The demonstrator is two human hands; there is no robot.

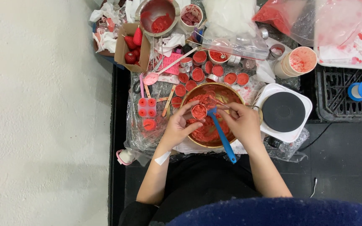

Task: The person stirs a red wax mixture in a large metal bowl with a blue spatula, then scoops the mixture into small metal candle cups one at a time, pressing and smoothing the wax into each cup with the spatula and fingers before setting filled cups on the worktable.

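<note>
Left hand (177,125) reaches in from 7 o'clock, fingers curled round a small red-filled cup (198,111) over the brass bowl (231,90). Right hand (241,121) from 5 o'clock, fingers closed on a blue spatula (223,136), handle pointing 5 o'clock. Hotplate (283,111) at 3 o'clock.

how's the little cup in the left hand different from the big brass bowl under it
The little cup is tiny, silver-rimmed and lifted off the table, pinched by the left hand; the brass bowl is wide, gold-coloured and rests on the table. The cup is packed level with red material, while the bowl holds a loose, lumpy heap, with the blue spatula in the right hand reaching into it. Both are round and hold the same red stuff.
</note>
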